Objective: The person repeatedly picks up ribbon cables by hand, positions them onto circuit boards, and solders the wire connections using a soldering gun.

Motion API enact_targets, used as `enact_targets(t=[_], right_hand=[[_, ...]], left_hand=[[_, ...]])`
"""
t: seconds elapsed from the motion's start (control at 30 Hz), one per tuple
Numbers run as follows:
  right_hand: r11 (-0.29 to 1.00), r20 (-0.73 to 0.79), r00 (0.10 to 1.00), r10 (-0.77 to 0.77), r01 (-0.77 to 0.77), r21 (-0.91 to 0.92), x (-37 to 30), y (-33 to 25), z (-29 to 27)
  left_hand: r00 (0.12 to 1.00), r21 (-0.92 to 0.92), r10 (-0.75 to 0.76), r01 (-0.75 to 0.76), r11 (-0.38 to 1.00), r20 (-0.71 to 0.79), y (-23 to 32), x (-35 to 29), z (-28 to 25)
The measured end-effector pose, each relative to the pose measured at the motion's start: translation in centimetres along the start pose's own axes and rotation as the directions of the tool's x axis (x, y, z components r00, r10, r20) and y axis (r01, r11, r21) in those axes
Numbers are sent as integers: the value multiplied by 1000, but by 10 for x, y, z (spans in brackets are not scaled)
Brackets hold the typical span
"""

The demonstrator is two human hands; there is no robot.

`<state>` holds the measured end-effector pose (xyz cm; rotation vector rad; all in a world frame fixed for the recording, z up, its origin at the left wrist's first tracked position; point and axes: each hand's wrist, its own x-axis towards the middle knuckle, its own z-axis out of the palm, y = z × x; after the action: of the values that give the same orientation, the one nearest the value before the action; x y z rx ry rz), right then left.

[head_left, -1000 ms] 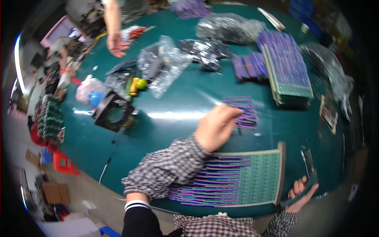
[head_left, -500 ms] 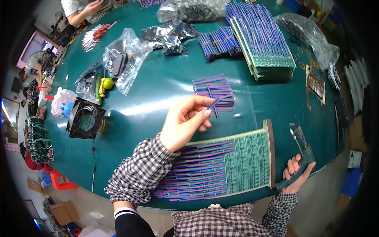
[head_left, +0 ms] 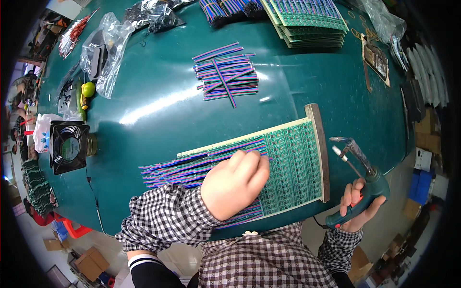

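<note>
My left hand (head_left: 236,183) is closed over a panel of small green circuit boards (head_left: 293,161), fingertips turned down and hidden from view. A bit of striped ribbon cable (head_left: 269,157) shows at its knuckles. Rows of similar ribbon cables (head_left: 187,169) spread leftward from the panel, partly under my hand and checked sleeve. A brown bar (head_left: 319,153) runs along the panel's right edge. To the right, my right hand (head_left: 357,206) is wrapped round a dark green soldering gun (head_left: 372,194), its metal tip and feed tube pointing up and left, apart from the panel.
Beyond the panel lies a loose pile of ribbon cables (head_left: 228,77). Farther back are bundled cables (head_left: 225,12) and stacked wired panels (head_left: 312,29). A black fan (head_left: 68,146), plastic bags (head_left: 108,53) and a lime-green ball (head_left: 88,89) stand left. A worn block (head_left: 376,60) lies right.
My left hand has come from the loose cable pile down onto the panel, bringing a ribbon cable. The view has tilted downward. My right hand still holds the soldering gun.
</note>
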<state>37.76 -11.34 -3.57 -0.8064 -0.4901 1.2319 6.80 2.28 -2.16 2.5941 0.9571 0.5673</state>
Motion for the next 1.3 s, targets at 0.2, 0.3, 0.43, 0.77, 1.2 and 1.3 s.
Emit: enact_targets(t=[0.2,0.3,0.43,0.77,1.2,1.3], right_hand=[[965,-5,998,65,-64,-254,-26,-5,7],[943,13,995,96,-87,-320,-35,-5,16],[872,31,989,144,-112,-476,-46,-7,17],[722,-158,983,92,-175,-669,-47,1,53],[462,86,993,80,39,-886,-28,2,62],[459,101,991,83,52,-887,-27,2,62]], left_hand=[[998,174,66,-67,982,8,6,-4,4],[996,198,62,-49,979,-59,5,-7,10],[994,163,72,-57,985,-87,2,-6,10],[984,91,118,-106,990,-132,-8,-5,14],[994,42,45,-42,998,-95,-3,-3,7],[995,33,44,-41,999,-90,-3,-3,6]])
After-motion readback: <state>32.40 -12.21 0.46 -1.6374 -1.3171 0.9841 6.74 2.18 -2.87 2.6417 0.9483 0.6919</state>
